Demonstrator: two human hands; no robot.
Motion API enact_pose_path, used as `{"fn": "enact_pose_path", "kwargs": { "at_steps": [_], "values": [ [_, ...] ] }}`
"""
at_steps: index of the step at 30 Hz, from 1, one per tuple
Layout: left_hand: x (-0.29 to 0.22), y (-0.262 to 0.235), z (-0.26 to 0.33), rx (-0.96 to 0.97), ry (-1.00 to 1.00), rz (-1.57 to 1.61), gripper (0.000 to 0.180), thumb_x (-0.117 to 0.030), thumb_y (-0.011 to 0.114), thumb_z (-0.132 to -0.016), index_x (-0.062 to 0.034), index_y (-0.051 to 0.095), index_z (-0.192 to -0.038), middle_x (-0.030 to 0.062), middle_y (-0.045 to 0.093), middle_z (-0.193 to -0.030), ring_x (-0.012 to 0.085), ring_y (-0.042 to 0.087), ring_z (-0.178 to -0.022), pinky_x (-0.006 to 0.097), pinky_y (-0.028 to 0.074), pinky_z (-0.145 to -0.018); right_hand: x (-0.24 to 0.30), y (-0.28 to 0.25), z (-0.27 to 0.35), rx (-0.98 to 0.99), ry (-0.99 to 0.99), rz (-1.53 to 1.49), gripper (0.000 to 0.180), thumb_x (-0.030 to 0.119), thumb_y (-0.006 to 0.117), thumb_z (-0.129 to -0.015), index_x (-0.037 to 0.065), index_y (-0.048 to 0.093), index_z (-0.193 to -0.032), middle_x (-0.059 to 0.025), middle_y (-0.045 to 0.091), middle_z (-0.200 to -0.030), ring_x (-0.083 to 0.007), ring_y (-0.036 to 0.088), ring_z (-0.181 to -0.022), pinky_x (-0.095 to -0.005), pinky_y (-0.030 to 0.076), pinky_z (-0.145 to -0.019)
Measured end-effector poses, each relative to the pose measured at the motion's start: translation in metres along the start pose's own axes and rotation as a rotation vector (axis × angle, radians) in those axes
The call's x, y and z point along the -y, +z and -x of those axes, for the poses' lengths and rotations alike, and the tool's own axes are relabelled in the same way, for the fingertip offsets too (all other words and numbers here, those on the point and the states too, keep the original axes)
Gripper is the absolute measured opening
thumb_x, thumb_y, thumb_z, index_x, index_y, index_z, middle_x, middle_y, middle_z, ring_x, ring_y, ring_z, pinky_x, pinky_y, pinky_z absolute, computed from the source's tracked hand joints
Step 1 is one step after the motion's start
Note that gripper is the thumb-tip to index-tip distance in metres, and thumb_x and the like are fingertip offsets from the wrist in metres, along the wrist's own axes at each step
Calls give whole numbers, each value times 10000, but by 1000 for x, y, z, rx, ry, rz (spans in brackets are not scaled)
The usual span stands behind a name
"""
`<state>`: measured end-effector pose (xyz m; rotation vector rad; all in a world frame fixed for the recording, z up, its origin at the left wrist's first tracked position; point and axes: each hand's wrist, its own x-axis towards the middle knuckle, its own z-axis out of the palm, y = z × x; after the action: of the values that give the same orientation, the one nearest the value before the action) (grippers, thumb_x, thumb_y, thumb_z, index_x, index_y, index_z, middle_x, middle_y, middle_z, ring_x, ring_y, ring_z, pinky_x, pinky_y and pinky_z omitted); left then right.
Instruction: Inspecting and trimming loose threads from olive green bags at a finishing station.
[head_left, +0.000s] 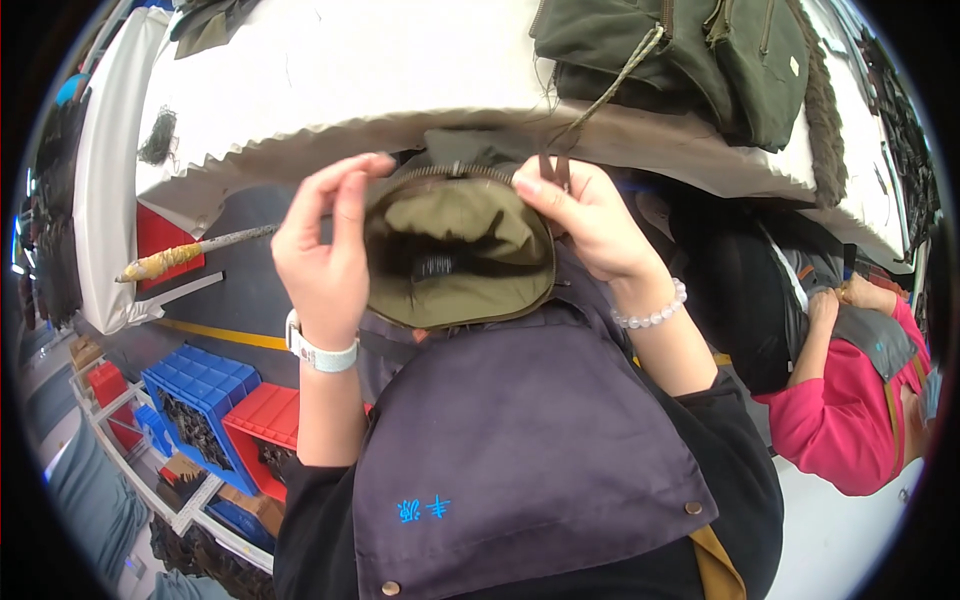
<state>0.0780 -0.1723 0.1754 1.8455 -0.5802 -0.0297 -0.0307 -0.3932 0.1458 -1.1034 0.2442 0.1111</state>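
I hold a small olive-green fabric pouch (pixel 455 245) with a zipper along its upper edge, close in front of my chest. My left hand (pixel 325 245) grips its left rim with thumb and fingers pinched. At the zipper's right end, my right hand (pixel 590 220) pinches the pouch's upper right edge, near a brown pull strap (pixel 555 170). A dark label shows inside the pouch. A white watch sits on my left wrist and a bead bracelet on my right. My dark apron (pixel 530 450) fills the lower middle.
A white work table (pixel 400 70) with a zigzag-cut edge lies ahead, carrying an olive-green garment (pixel 690 60) with a fur-trimmed edge. Blue and red bins (pixel 220 410) stand at lower left. A person in a pink sleeve (pixel 850 420) works at right. A wrapped stick (pixel 190 252) lies left.
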Motion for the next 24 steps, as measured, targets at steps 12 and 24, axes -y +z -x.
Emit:
{"fn": "enact_pose_path", "kwargs": {
  "at_steps": [12, 24],
  "values": [
    [69, -40, 63, -26, -594, 48, 817, -325, 707, -950, 64, 282, -1530, 210, 342, -1572, 299, 369, -1438, 395, 330, -1164, 7, 38, -15, -131, 5, -585, 203, 279, 568, -1053, 94, 651, -1059, 138, 456, -686, 19, 255, -540, -157, 236, -507],
    [15, -83, 75, 2, -857, 995, 371, -131, 541, -1039, 80, 527, -1344, 161, 626, -1319, 240, 631, -1193, 387, 512, -1027, 2, 7, 14, 240, -442, -794, 635, 501, 487, -1028, 47, 463, -1471, -140, 535, -1468, -299, 504, -1353, -488, 371, -1158]
  ]
}}
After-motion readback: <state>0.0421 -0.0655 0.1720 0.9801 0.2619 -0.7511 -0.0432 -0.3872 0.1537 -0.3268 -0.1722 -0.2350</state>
